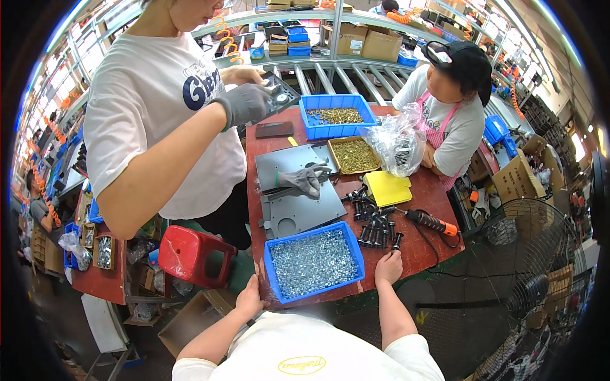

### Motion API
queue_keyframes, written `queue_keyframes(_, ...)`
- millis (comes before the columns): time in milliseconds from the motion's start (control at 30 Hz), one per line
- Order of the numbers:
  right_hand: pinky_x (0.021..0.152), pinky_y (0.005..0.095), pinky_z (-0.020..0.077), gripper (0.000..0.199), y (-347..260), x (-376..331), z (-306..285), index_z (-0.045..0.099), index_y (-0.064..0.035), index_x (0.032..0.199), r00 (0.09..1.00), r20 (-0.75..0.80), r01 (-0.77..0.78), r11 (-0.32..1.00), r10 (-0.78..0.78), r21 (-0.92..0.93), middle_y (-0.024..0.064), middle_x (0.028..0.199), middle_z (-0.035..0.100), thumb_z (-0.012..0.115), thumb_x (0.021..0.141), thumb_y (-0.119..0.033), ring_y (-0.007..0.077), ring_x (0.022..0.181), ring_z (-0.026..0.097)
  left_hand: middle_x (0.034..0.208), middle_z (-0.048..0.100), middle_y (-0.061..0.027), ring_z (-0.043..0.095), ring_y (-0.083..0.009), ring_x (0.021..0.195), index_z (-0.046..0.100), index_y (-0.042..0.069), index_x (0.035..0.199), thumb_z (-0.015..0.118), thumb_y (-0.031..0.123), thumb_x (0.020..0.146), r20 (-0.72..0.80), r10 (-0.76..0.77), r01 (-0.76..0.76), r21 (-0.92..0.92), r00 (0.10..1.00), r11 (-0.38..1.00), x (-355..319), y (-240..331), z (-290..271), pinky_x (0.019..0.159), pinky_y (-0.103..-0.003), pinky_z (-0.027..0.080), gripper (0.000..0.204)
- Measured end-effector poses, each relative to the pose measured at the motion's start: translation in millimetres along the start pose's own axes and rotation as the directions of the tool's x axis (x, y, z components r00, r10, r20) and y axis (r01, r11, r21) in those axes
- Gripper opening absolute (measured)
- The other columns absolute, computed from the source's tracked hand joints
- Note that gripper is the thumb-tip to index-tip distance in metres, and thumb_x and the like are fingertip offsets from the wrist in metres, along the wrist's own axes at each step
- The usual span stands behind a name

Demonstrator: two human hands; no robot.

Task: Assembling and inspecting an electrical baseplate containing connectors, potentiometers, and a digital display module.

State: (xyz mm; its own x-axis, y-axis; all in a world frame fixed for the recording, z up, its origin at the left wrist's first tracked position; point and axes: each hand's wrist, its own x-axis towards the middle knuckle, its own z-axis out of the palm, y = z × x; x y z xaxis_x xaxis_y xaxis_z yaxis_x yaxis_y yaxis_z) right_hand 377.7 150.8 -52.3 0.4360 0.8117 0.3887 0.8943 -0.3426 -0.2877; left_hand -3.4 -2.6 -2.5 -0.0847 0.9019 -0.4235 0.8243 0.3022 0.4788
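Observation:
My left hand point(250, 299) rests at the table's near left corner beside a blue bin point(273, 279) full of small shiny metal nuts. Its fingers lie stretched along the edge, apart from the thumb, holding nothing. At the near edge to the right, my right hand point(389, 267) has its fingers curled around the lower end of a black bolt-like part point(397, 240). Several similar black parts point(375, 225) lie in a loose pile just beyond it. An orange and black electric screwdriver point(432, 222) lies right of the pile, its cord trailing off the table.
Grey metal plates point(298, 213) carry a grey glove point(305, 180). Beyond stand a tray of small brass-coloured parts point(354, 155), another blue bin point(337, 132), a plastic bag point(400, 143) and a yellow pad point(387, 188). Co-workers stand left and right; a red stool point(184, 254) and fan point(527, 279) flank the table.

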Motion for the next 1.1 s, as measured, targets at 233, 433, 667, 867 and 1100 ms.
queue_keyframes(233,0.067,0.0435,0.0463,0.011,-1,1,-2,0.050,-0.0044,0.089,1.000,0.016,-0.017,1.000,0.017,-0.018,0.0139,0.080,0.060,0.052,0.085,-0.015,0.0322,0.078,0.059,0.143,0.030,-0.0208,0.046,-0.0353,0.120,0.021,-0.005,0.138,0.081,0.020,0.060,0.002,-0.016,0.016,0.043,1.000,0.999,0,1,2,0.096,-0.038,0.043,0.102)
queue_keyframes(433,0.067,0.0433,0.0464,0.012,0,2,-1,0.050,-0.0040,0.089,1.000,0.018,-0.015,1.000,0.015,-0.015,0.0139,0.081,0.060,0.053,0.085,-0.015,0.0320,0.079,0.060,0.143,0.030,-0.0203,0.046,-0.0341,0.120,0.020,-0.005,0.139,0.081,0.019,0.060,0.026,-0.027,0.027,0.031,0.999,0.999,1,5,-1,0.097,-0.037,0.043,0.102)
queue_keyframes(667,0.067,0.0437,0.0464,0.012,-2,1,-4,0.050,-0.0039,0.090,0.999,0.029,-0.029,0.999,0.029,-0.016,0.0140,0.081,0.061,0.052,0.086,-0.015,0.0322,0.079,0.060,0.143,0.031,-0.0204,0.046,-0.0337,0.120,0.021,-0.006,0.138,0.082,0.020,0.060,0.004,-0.001,0.001,0.042,1.000,0.999,3,3,-1,0.096,-0.037,0.043,0.103)
queue_keyframes(867,0.067,0.0469,0.0463,0.013,-6,1,3,0.052,-0.0057,0.091,1.000,0.025,0.004,1.000,-0.005,0.016,0.0157,0.081,0.061,0.051,0.087,-0.018,0.0347,0.078,0.060,0.136,0.039,-0.0228,0.048,-0.0370,0.117,0.025,-0.002,0.136,0.082,0.018,0.058,-0.074,-0.016,0.017,0.005,0.997,1.000,-6,-5,6,0.096,-0.040,0.042,0.099)
queue_keyframes(1100,0.072,0.0501,0.0452,0.021,1,1,-14,0.053,-0.0014,0.098,0.985,0.141,-0.101,0.994,0.094,0.042,0.0218,0.092,0.061,0.045,0.089,-0.019,0.0404,0.085,0.059,0.137,0.037,-0.0221,0.052,-0.0379,0.110,0.024,-0.003,0.135,0.075,0.014,0.063,0.033,-0.060,0.063,-0.071,0.998,0.996,15,-11,19,0.090,-0.042,0.046,0.090)
